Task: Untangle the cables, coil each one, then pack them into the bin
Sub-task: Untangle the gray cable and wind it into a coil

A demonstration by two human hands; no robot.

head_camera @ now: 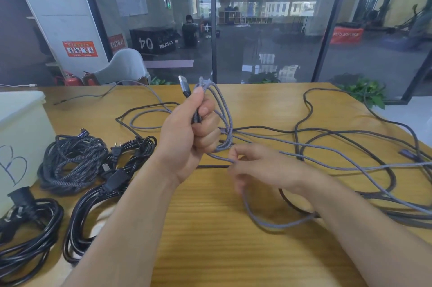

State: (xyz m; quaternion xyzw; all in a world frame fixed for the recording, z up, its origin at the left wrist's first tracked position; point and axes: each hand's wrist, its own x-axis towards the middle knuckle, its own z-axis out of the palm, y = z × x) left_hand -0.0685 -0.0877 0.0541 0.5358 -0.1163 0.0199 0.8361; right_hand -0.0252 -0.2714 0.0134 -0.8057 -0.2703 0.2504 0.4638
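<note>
Several loops of the grey braided cable [225,121] are being gripped in the curled left hand [187,137], raised above the counter [210,228], with the USB plug [184,87] protruding upward. A strand of the same cable is being pinched by the right hand [254,167]. Coiled black cables [74,165] are lying beside the white bin [21,137], at left.

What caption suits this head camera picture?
Left hand grips loops of grey braided cable; right hand pinches its strand.
</note>
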